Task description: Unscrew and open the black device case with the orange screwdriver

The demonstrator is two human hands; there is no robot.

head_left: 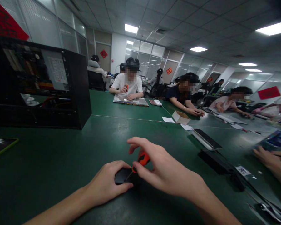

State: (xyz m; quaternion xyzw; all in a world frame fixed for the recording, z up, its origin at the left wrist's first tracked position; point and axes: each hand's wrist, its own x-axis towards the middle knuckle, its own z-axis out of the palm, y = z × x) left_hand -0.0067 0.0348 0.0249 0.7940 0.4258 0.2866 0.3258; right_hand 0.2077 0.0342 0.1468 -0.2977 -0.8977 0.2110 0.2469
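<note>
My left hand [107,179] grips a small flat black device [121,177] on the green tabletop, thumb along its near side and fingers around its far side. What kind of device it is I cannot make out. Above and to the right, my right hand [161,168] holds an orange and black screwdriver [144,158], with the handle between thumb and fingers and the index finger arched over it. The screwdriver leans, its thin shaft running down to the left, and the tip meets the top of the black device. My right palm hides part of the handle.
An open black computer case [77,84] stands at the left, near a green-edged dark panel [4,147]. To the right lie a black adapter [215,162], cables, a white-sided slab [206,139] and a small cardboard box [180,117]. Co-workers sit across the table; another person's hands [269,157] rest at far right.
</note>
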